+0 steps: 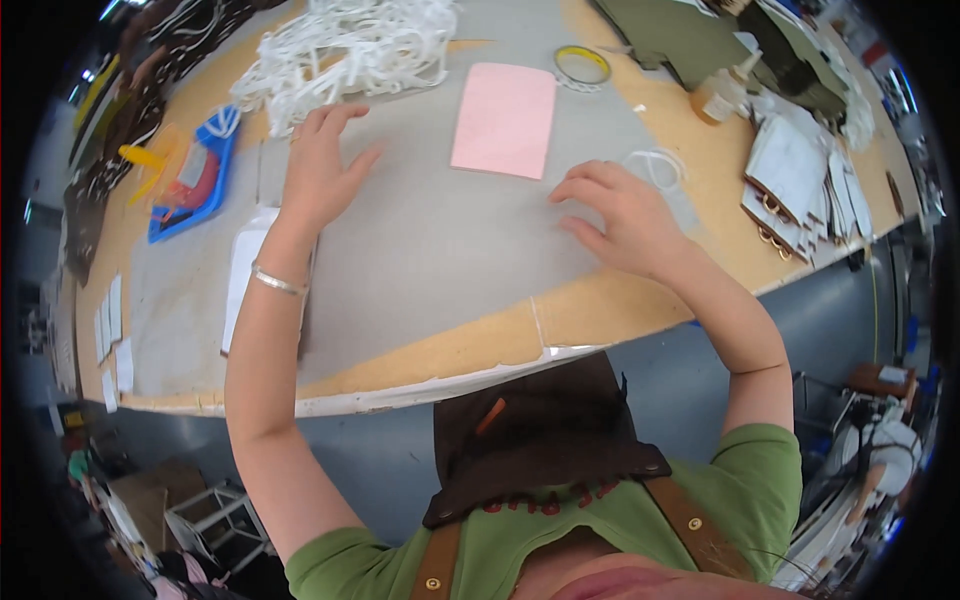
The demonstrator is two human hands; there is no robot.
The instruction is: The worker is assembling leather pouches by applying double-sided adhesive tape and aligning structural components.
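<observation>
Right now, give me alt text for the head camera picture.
Two bare hands, left hand and right hand, rest on a grey mat on a workbench, a pink sheet between them and white cord piled behind.

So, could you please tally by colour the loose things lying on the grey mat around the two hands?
Pink sheet: 1
Yellow tape ring: 1
White cord heap: 1
Clear loop by the right hand: 1
White paper under the left hand's wrist: 1
Total: 5
</observation>
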